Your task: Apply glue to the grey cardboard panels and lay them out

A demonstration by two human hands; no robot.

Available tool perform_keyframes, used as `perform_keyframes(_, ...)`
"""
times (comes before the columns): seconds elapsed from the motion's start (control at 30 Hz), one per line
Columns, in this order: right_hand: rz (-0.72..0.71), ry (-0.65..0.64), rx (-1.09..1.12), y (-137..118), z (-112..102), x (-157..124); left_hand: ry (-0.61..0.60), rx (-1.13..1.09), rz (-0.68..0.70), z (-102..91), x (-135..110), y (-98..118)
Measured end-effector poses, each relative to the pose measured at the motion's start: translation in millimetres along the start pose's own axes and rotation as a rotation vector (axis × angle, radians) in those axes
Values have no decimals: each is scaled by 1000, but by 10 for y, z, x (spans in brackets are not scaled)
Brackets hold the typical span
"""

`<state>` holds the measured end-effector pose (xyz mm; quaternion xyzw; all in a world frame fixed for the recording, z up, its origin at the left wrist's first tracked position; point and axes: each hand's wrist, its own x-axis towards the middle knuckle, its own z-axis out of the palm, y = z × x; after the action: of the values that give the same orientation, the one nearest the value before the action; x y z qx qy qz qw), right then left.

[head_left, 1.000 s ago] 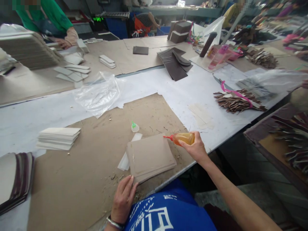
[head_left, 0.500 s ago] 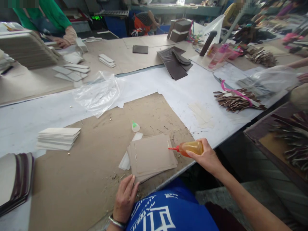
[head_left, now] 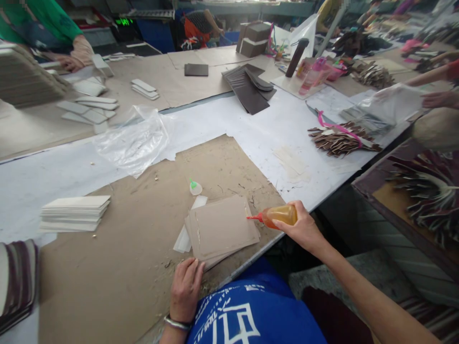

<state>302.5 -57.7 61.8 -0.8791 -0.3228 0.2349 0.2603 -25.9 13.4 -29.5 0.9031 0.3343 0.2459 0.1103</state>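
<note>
My right hand (head_left: 304,229) is wrapped round a squeeze bottle (head_left: 285,216) of amber liquid, held tilted nearly level. Its thin red nozzle points left, and the tip is at the right edge of the top beige panel (head_left: 222,224). Glossy lines of what looks like glue run along that panel's left and right edges. Several such panels lie in a slightly fanned stack. My left hand (head_left: 185,286) lies with extended fingers at the stack's near left corner, fingertips touching it. Partly under the stack is a whitish strip (head_left: 182,239).
Beyond the stack lies a small green-tipped bottle (head_left: 195,187). White strips (head_left: 75,212) are piled left, near dark-edged pieces (head_left: 17,282). A clear plastic bag (head_left: 136,141), dark panels (head_left: 247,88) and a tied strip bundle (head_left: 340,136) lie farther off. Co-workers' hands show at both sides.
The whole view has shifted slightly, so most things appear farther left. The nozzle stays at the panel's right edge, and my left hand keeps its place at the corner.
</note>
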Motion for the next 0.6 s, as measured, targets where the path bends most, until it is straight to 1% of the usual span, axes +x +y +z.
perform_keyframes(0.1,36,-45,12,21,-78,-149,17,-28,-46,12,12,3)
perform_keyframes(0.2,80,-80,21,62,-139,-285,32,-50,-54,30,14,-1)
perform_keyframes(0.33,106,-108,-1,144,-187,-394,48,-75,-78,38,17,1)
perform_keyframes(0.4,110,-117,4,160,-194,-396,48,-87,-85,34,20,5)
perform_keyframes(0.5,100,-98,27,132,-153,-320,45,-93,-88,23,18,12)
perform_keyframes(0.6,80,-15,73,81,-26,-167,44,-96,-104,16,15,17)
